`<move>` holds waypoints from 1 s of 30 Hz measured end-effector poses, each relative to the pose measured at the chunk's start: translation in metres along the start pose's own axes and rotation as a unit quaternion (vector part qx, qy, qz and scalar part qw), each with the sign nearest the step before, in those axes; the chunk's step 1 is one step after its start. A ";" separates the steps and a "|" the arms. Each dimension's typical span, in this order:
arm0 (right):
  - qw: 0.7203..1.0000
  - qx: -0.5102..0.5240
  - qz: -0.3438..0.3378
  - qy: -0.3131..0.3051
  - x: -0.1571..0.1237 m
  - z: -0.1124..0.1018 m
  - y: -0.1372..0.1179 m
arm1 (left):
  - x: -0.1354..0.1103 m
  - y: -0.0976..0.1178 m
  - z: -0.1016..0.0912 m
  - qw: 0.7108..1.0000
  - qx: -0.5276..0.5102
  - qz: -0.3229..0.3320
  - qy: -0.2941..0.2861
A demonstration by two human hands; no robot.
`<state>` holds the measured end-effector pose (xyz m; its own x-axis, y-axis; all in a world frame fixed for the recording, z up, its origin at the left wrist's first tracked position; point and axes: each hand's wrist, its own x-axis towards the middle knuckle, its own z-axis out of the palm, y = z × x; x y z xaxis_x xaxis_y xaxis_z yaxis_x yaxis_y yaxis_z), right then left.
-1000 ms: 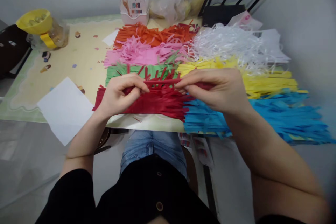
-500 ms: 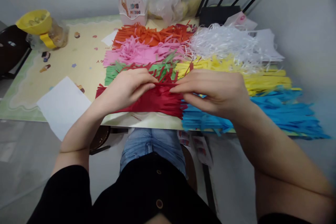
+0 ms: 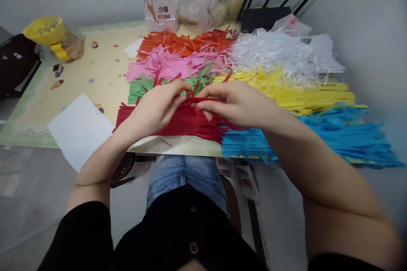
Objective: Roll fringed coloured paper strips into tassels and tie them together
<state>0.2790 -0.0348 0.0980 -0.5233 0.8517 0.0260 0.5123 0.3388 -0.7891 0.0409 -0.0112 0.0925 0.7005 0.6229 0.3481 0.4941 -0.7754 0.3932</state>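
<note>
Between my two hands a strip of red fringed paper is stretched, its loose red strands hanging over the far side. My left hand is closed, thumb and fingers pinching the strip's left part. My right hand pinches the same strip close by, fingertips only a little apart from the left ones. Below them lies a stack of red fringed paper at the table's near edge. Just beyond the hands is green fringed paper, partly covered by the red strands.
Pink and orange fringed paper lie farther back. To the right are white shredded strands, yellow fringes and blue fringes. A white sheet overhangs the near edge; a jar with yellow funnel stands left.
My right hand has moved left along the red strip, closer to my left hand. The left hand stays nearly in place, and the red strands have shifted.
</note>
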 end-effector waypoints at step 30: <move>0.915 0.363 -0.039 0.171 0.024 0.059 0.018 | -0.018 -0.041 0.047 0.968 0.065 0.029 0.242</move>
<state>0.2355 -0.0320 0.0482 -0.2326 0.9533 0.1925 -0.1707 0.1548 -0.9731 0.0326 0.0048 0.0303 0.4202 0.5297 0.7368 0.5439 -0.7969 0.2627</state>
